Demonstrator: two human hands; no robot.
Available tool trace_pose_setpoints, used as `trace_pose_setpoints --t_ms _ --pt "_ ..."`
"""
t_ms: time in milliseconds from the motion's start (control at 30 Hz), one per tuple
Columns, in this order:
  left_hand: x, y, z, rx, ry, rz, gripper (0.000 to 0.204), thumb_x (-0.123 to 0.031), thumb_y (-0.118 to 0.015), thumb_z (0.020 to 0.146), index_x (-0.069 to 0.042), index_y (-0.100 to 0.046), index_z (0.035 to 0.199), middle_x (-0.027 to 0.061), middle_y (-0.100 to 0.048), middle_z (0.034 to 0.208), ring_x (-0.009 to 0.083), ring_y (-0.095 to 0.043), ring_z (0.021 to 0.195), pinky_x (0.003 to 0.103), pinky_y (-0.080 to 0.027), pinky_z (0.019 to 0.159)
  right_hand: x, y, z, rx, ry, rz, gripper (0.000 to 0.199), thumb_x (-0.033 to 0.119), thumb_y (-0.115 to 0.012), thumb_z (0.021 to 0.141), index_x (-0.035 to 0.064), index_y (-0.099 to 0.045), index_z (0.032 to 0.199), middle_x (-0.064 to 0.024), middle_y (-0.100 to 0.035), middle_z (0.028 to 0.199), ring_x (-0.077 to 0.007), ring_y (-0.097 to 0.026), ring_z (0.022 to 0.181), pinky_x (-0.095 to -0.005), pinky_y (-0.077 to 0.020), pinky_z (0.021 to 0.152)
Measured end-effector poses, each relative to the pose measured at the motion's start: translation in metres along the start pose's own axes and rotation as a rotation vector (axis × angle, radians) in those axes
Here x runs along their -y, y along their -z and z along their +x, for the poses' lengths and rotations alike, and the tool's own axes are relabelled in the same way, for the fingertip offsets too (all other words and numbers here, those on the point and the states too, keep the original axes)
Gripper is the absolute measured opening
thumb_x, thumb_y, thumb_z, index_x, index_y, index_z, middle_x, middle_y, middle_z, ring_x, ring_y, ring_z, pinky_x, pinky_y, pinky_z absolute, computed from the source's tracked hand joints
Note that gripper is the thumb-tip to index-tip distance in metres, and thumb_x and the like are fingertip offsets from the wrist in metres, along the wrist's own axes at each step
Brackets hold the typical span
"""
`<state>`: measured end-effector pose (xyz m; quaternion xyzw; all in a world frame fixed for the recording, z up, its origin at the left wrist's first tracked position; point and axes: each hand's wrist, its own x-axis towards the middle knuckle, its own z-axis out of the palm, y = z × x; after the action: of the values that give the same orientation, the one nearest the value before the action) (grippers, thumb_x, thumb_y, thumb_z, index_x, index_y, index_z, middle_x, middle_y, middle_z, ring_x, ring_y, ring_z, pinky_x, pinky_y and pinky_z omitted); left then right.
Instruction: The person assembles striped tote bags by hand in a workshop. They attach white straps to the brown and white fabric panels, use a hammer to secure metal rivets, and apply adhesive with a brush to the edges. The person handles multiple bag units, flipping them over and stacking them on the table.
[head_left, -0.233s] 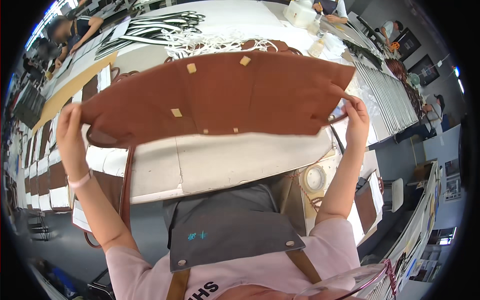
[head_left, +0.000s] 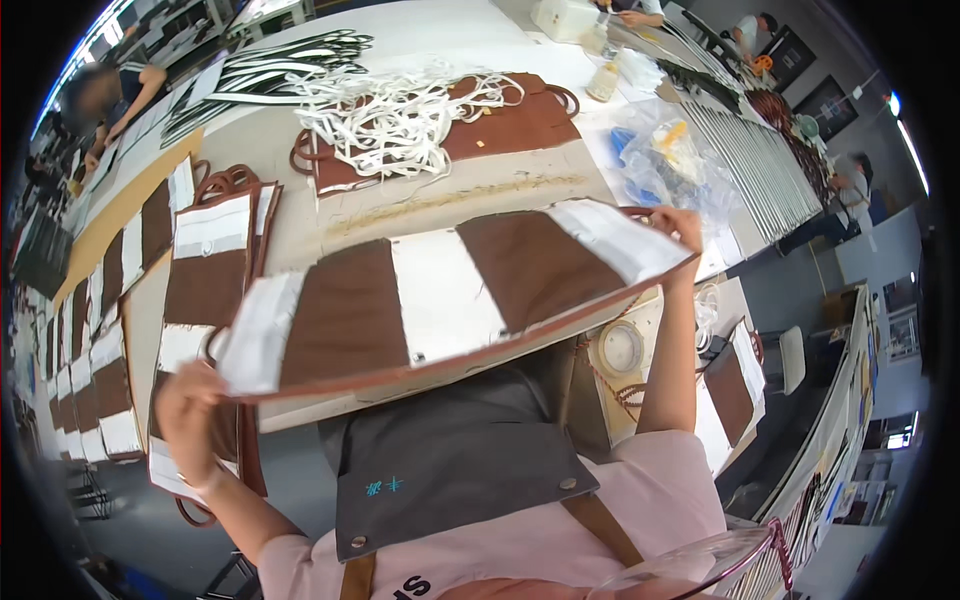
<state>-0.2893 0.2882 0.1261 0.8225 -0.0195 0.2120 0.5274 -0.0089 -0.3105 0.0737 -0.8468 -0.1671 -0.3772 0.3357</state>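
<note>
Head view: the left hand (head_left: 188,415) and right hand (head_left: 678,226) each pinch an opposite end of a brown-and-white striped fabric panel (head_left: 440,295), held stretched above the worktable (head_left: 440,195), just nearer than the tangle of white straps (head_left: 385,120).

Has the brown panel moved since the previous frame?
Yes. The brown panel has flipped, showing white strips, and dropped toward the person, uncovering the white cords on the table.
</note>
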Motion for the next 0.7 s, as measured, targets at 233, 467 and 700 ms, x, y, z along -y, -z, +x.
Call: trace_pose_setpoints --t_ms 233,467,700 --pt "0.052 -0.051 -0.08 0.219 0.392 0.094 0.013 -0.013 -0.07 0.09 -0.002 -0.074 0.095 0.0086 -0.071 0.098 0.0177 -0.064 0.094 0.03 -0.049 0.081 -0.027 0.012 -0.062 0.73 -0.86 0.357 0.037 -0.007 -0.046 0.087 0.0022 -0.068 0.115 -0.0045 -0.065 0.091 -0.0122 -0.061 0.079 -0.026 -0.0497 0.073" --pt "0.071 -0.061 -0.043 0.051 0.599 -0.004 0.025 -0.017 -0.061 0.1 0.003 -0.066 0.115 0.0033 -0.068 0.109 0.01 -0.058 0.1 0.024 -0.044 0.088 -0.006 -0.001 -0.067 0.461 -0.809 0.267 0.029 0.005 -0.056 0.094 0.0033 -0.067 0.12 -0.0038 -0.067 0.091 -0.0102 -0.059 0.078 -0.0251 -0.0483 0.068" --pt "0.073 -0.078 -0.043 -0.023 0.437 0.419 0.024 -0.015 -0.059 0.1 0.003 -0.068 0.112 0.0117 -0.07 0.104 0.0167 -0.063 0.092 0.029 -0.049 0.081 -0.014 0.069 -0.061 0.107 -0.96 0.236 0.022 0.012 -0.056 0.097 0.0014 -0.069 0.11 -0.0042 -0.069 0.089 -0.0098 -0.061 0.079 -0.025 -0.0486 0.073"
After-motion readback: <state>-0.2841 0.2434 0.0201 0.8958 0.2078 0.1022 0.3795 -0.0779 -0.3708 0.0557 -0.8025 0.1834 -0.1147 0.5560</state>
